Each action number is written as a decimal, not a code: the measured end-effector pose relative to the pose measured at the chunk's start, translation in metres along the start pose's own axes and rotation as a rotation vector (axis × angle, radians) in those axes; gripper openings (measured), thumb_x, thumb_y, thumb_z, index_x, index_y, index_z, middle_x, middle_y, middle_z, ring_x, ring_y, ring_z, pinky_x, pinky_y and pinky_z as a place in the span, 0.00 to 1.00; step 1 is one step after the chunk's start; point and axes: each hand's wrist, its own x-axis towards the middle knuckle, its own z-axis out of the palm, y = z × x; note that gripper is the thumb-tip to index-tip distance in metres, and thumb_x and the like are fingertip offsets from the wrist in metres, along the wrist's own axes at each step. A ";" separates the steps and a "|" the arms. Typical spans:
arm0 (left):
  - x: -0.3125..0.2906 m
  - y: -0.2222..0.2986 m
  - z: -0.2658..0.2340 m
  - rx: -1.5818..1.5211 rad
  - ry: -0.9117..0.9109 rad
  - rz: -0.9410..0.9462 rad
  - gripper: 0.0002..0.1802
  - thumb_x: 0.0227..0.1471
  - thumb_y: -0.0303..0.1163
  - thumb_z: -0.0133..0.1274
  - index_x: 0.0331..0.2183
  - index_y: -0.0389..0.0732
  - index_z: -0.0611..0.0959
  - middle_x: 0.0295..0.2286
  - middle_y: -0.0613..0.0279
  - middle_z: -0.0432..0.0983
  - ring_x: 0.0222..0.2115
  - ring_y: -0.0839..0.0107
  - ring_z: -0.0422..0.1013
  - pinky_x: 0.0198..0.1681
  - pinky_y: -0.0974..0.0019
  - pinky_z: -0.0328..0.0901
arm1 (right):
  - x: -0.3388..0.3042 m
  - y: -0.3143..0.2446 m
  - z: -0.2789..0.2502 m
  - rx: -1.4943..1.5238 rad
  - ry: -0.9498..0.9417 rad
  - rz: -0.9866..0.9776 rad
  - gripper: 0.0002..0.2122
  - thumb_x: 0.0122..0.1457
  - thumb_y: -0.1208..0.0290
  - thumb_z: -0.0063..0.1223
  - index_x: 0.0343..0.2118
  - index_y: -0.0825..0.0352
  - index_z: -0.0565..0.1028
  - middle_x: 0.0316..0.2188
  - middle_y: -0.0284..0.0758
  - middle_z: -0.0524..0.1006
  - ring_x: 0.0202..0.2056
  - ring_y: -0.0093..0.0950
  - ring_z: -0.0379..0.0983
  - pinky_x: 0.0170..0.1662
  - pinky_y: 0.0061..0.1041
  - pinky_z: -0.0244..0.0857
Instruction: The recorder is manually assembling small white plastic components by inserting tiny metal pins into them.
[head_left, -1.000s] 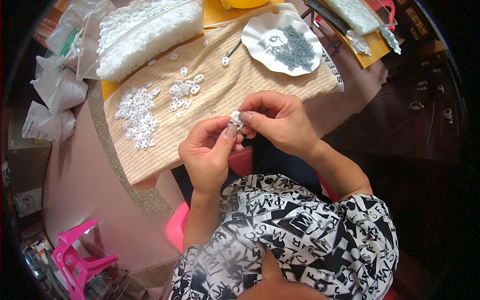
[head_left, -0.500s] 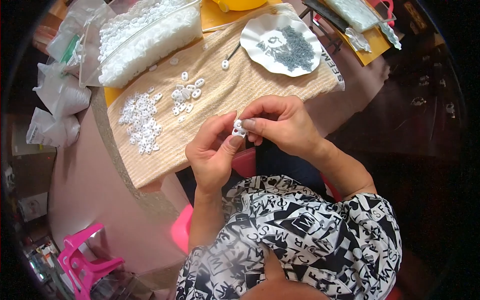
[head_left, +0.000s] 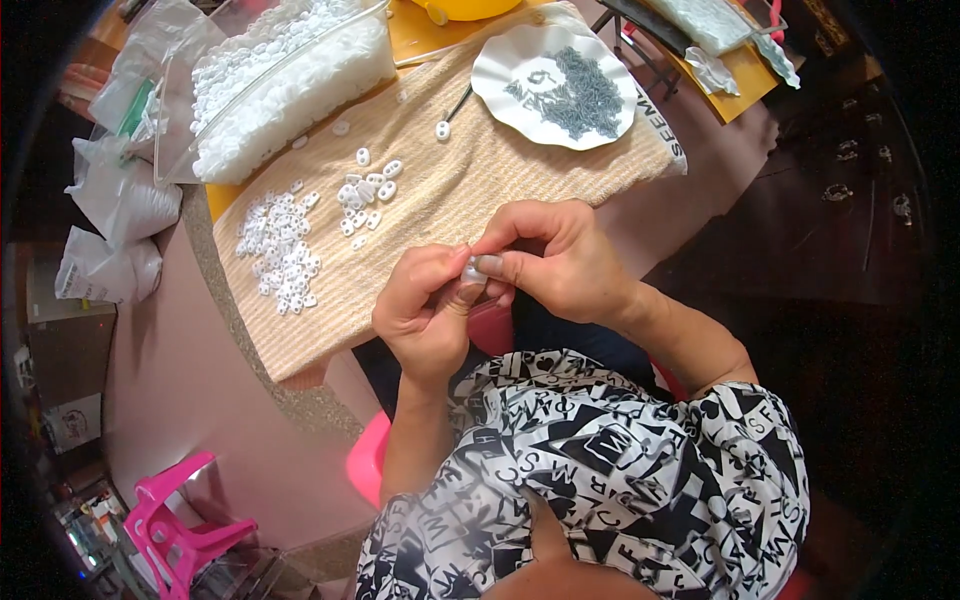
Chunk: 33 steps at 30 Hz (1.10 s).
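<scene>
Over the near edge of the striped cloth point(head_left: 410, 215), my two hands meet around a small white plastic piece point(head_left: 473, 275). My left hand point(head_left: 422, 315) pinches it from the left, the thumb lying along its lower part. From the right, the thumb and forefinger of my right hand point(head_left: 575, 262) close on its upper end; whether they also hold some tiny part is hidden. White two-holed pieces lie in a large pile point(head_left: 278, 248) and a smaller group point(head_left: 365, 193). Beyond my hands, a scalloped white plate point(head_left: 492, 118) carries small dark grey pieces point(head_left: 590, 95).
A clear bin point(head_left: 178, 140) full of white pieces stands at the back left. Beside the plate, a thin dark rod point(head_left: 459, 101) touches a white two-holed piece point(head_left: 443, 131). Plastic bags point(head_left: 120, 195) sit far left, a pink stool point(head_left: 180, 515) lower left, and a small table point(head_left: 748, 88) back right.
Both hands have shifted slightly nearer to me and closed in around the white piece. Fingers now cover more of it. The view has also moved slightly.
</scene>
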 end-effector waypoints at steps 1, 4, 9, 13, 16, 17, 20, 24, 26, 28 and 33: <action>0.000 0.000 0.000 0.002 0.001 -0.003 0.12 0.38 0.17 0.56 0.31 0.33 0.77 0.28 0.57 0.71 0.28 0.73 0.67 0.31 0.76 0.62 | 0.000 0.001 0.000 -0.020 -0.001 -0.017 0.02 0.50 0.82 0.49 0.28 0.73 0.72 0.21 0.33 0.73 0.21 0.16 0.69 0.25 0.13 0.66; -0.001 -0.004 0.001 -0.015 0.011 0.047 0.12 0.38 0.18 0.56 0.31 0.33 0.77 0.28 0.57 0.70 0.28 0.72 0.67 0.31 0.76 0.62 | 0.001 0.002 0.002 -0.050 -0.004 -0.033 0.01 0.50 0.83 0.49 0.26 0.73 0.72 0.19 0.32 0.72 0.20 0.16 0.69 0.23 0.13 0.65; 0.005 -0.006 -0.006 -0.069 -0.071 -0.014 0.13 0.40 0.21 0.57 0.33 0.33 0.76 0.31 0.57 0.70 0.29 0.73 0.67 0.30 0.76 0.62 | 0.005 0.000 -0.005 0.059 -0.026 0.035 0.02 0.50 0.81 0.49 0.27 0.72 0.72 0.19 0.33 0.73 0.18 0.15 0.68 0.19 0.13 0.63; 0.005 -0.012 -0.011 -0.240 -0.065 -0.174 0.18 0.42 0.26 0.56 0.38 0.32 0.75 0.36 0.57 0.68 0.27 0.76 0.68 0.25 0.79 0.63 | 0.009 0.000 -0.008 0.073 0.018 0.140 0.06 0.51 0.82 0.47 0.33 0.74 0.72 0.24 0.35 0.74 0.24 0.19 0.71 0.28 0.15 0.67; 0.008 -0.010 -0.009 -0.330 -0.042 -0.255 0.17 0.43 0.26 0.56 0.38 0.32 0.75 0.35 0.58 0.68 0.26 0.75 0.70 0.22 0.80 0.63 | 0.012 0.003 -0.006 0.064 0.031 0.069 0.06 0.52 0.82 0.47 0.33 0.74 0.71 0.25 0.35 0.74 0.24 0.19 0.70 0.29 0.15 0.67; 0.007 -0.011 -0.009 -0.332 -0.038 -0.252 0.17 0.43 0.26 0.56 0.38 0.32 0.75 0.35 0.58 0.68 0.26 0.75 0.70 0.22 0.80 0.63 | 0.012 0.005 -0.006 0.060 0.028 0.069 0.06 0.52 0.82 0.47 0.33 0.74 0.71 0.25 0.35 0.74 0.24 0.19 0.70 0.29 0.15 0.67; 0.004 -0.019 -0.012 -0.341 -0.020 -0.260 0.17 0.43 0.26 0.55 0.38 0.32 0.75 0.35 0.58 0.68 0.26 0.74 0.71 0.22 0.79 0.65 | 0.014 0.008 -0.005 0.062 0.014 0.066 0.07 0.52 0.81 0.47 0.34 0.74 0.71 0.26 0.35 0.74 0.25 0.19 0.70 0.30 0.15 0.67; 0.005 -0.022 -0.012 -0.355 -0.002 -0.282 0.16 0.43 0.24 0.55 0.37 0.32 0.75 0.34 0.58 0.69 0.28 0.75 0.70 0.26 0.78 0.66 | 0.016 0.009 -0.003 0.038 0.043 0.096 0.07 0.52 0.81 0.48 0.34 0.74 0.71 0.26 0.35 0.74 0.25 0.19 0.70 0.29 0.15 0.67; 0.006 -0.022 -0.013 -0.367 0.001 -0.251 0.16 0.43 0.24 0.55 0.37 0.32 0.75 0.33 0.59 0.70 0.28 0.75 0.70 0.28 0.78 0.66 | 0.017 0.012 -0.003 0.041 0.046 0.098 0.07 0.52 0.80 0.48 0.34 0.74 0.72 0.26 0.34 0.74 0.25 0.19 0.70 0.29 0.15 0.67; 0.006 -0.023 -0.013 -0.355 0.012 -0.276 0.15 0.43 0.24 0.55 0.37 0.32 0.76 0.32 0.58 0.70 0.29 0.75 0.69 0.30 0.77 0.65 | 0.020 0.016 -0.004 0.149 0.037 0.094 0.06 0.51 0.82 0.47 0.33 0.74 0.70 0.25 0.35 0.73 0.23 0.19 0.70 0.26 0.15 0.67; 0.009 -0.024 -0.018 -0.296 0.025 -0.219 0.14 0.42 0.23 0.55 0.35 0.32 0.76 0.32 0.58 0.70 0.28 0.75 0.69 0.31 0.77 0.65 | 0.025 0.014 0.003 0.125 0.026 0.098 0.06 0.51 0.81 0.48 0.33 0.75 0.70 0.24 0.35 0.72 0.24 0.19 0.70 0.27 0.15 0.68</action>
